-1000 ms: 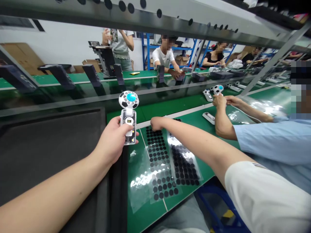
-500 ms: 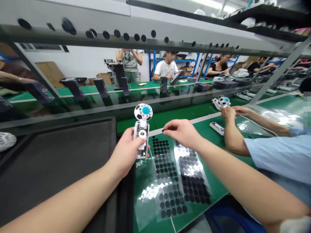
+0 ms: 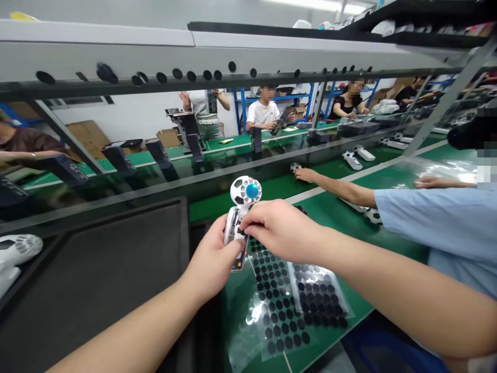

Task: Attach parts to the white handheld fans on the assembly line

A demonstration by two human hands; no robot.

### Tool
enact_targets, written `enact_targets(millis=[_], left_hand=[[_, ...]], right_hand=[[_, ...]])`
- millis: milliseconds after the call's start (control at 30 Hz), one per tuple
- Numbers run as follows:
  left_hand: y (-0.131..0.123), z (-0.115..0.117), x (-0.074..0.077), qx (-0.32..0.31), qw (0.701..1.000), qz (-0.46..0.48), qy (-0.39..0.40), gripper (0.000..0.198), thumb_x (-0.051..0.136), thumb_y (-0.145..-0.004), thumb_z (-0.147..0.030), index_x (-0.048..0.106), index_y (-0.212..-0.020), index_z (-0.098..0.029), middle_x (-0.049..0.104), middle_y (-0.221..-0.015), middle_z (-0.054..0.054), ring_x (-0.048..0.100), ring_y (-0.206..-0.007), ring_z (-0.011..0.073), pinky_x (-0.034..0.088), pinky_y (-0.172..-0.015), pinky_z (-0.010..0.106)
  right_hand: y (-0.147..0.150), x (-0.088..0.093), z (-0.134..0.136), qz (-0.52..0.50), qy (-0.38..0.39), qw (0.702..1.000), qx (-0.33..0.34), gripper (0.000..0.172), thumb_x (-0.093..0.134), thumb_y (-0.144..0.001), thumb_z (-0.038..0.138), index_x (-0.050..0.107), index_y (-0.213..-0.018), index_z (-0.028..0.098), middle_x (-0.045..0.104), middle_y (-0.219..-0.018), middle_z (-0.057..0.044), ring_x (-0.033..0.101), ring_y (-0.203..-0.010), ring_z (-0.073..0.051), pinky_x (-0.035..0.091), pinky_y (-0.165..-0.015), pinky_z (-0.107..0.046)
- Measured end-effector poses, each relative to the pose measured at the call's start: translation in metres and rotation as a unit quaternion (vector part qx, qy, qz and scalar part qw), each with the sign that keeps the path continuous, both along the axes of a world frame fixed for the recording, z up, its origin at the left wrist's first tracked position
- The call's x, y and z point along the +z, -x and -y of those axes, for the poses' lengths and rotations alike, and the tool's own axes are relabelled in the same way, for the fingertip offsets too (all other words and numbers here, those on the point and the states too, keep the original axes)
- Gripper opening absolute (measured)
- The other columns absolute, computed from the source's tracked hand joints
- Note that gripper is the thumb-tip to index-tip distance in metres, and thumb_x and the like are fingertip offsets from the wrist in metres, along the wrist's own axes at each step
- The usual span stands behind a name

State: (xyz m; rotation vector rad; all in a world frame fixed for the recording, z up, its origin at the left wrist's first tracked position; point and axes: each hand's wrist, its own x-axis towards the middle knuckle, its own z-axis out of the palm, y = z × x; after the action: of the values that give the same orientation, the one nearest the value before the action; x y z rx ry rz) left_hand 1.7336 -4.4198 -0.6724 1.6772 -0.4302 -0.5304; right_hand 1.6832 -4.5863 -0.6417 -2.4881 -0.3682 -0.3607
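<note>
My left hand (image 3: 215, 256) is wrapped round the handle of a small white handheld fan (image 3: 243, 190), which has a football-patterned head with a blue centre. It stands nearly upright, a little tilted, with the circuit board showing in its handle. My right hand (image 3: 277, 228) pinches a small black round sticker (image 3: 242, 231) against the front of the handle; the fingertips partly hide it. Below the hands, a clear sheet of black round stickers (image 3: 285, 327) lies on the green table. Beside it is a second, shiny stack of sticker sheets (image 3: 320, 295).
A black tray (image 3: 128, 280) fills the left, with another white football-patterned piece (image 3: 21, 248) at its edge. On the right, a co-worker's hand (image 3: 306, 175) reaches to a football-patterned piece on the green belt (image 3: 272, 189). A metal shelf beam (image 3: 155, 52) spans overhead.
My right hand has moved left with the black sticker, from beside the fan onto its handle. The view has shifted slightly. The co-worker's arm has stretched out to the left.
</note>
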Motion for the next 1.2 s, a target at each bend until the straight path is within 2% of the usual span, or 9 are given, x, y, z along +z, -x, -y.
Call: enact_targets(millis=[333,700,833,1000,1200], left_hand=[[-0.001,-0.004,-0.007,-0.007,0.998,0.053,-0.024,0.048,0.060,-0.080,-0.032,0.049,-0.126,-0.021,0.059,-0.092,0.001,0.056,-0.077,0.0174,0.052,-0.061,0.028],[-0.003,-0.005,-0.010,0.010,0.997,0.073,-0.037,0.047,0.060,-0.081,-0.032,0.050,-0.126,-0.022,0.064,-0.104,0.003,0.060,-0.087,0.0211,0.051,-0.073,0.032],[-0.004,-0.006,-0.012,0.008,0.997,0.068,-0.035,0.048,0.059,-0.082,-0.031,0.048,-0.128,-0.023,0.065,-0.107,0.004,0.061,-0.085,0.0210,0.052,-0.070,0.033],[-0.004,-0.006,-0.010,0.008,0.996,0.073,-0.042,0.045,0.059,-0.083,-0.030,0.050,-0.127,-0.023,0.064,-0.113,0.003,0.060,-0.093,0.0214,0.051,-0.076,0.033],[-0.003,-0.005,-0.009,0.008,0.997,0.064,-0.035,0.046,0.059,-0.082,-0.031,0.049,-0.127,-0.022,0.064,-0.112,0.004,0.060,-0.092,0.0213,0.051,-0.076,0.033]], right_hand=[[0.000,-0.002,-0.004,0.019,0.007,1.000,0.009,0.022,0.056,-0.088,0.007,0.074,-0.084,0.018,0.073,-0.089,-0.003,0.064,-0.083,-0.018,0.046,-0.075,-0.030],[0.001,-0.001,-0.008,0.026,0.010,1.000,-0.011,0.023,0.057,-0.085,0.006,0.075,-0.081,0.019,0.073,-0.087,-0.003,0.063,-0.076,-0.017,0.044,-0.068,-0.028],[0.000,-0.003,-0.008,0.036,0.006,0.999,-0.002,0.023,0.057,-0.084,0.005,0.074,-0.079,0.019,0.072,-0.087,-0.003,0.062,-0.076,-0.017,0.044,-0.068,-0.028],[0.001,-0.002,-0.007,0.017,-0.002,1.000,-0.001,0.023,0.057,-0.084,0.005,0.075,-0.080,0.019,0.072,-0.086,-0.003,0.062,-0.076,-0.016,0.044,-0.068,-0.027],[0.000,-0.002,-0.009,0.025,-0.002,1.000,-0.006,0.022,0.058,-0.085,0.006,0.074,-0.078,0.019,0.072,-0.088,-0.003,0.062,-0.077,-0.017,0.044,-0.068,-0.028]])
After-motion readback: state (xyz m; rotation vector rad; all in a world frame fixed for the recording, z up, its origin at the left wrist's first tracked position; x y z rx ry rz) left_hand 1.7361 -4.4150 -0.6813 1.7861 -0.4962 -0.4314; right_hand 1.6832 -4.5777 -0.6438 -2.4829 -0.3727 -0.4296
